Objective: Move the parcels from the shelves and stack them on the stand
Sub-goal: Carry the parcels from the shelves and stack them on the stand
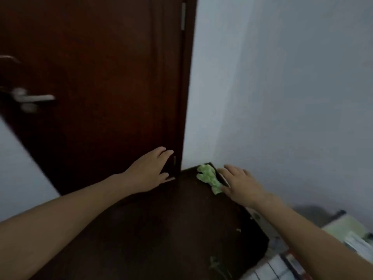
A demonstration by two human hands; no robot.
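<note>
Dark wooden top (161,229); crumpled green thing (209,177) lying at far right corner.

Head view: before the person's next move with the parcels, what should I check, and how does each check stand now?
1. Left hand free: ok, fingers straight, holding nothing.
2. Right hand free: ok, fingers straight, beside the green wad.
3. Right hand touching the wad: cannot tell.
4. Parcel held: not ok, neither hand has one.
5. Parcel in sight: cannot tell; the items at lower right are blurred.
6. Wooden top is the stand: cannot tell.
</note>
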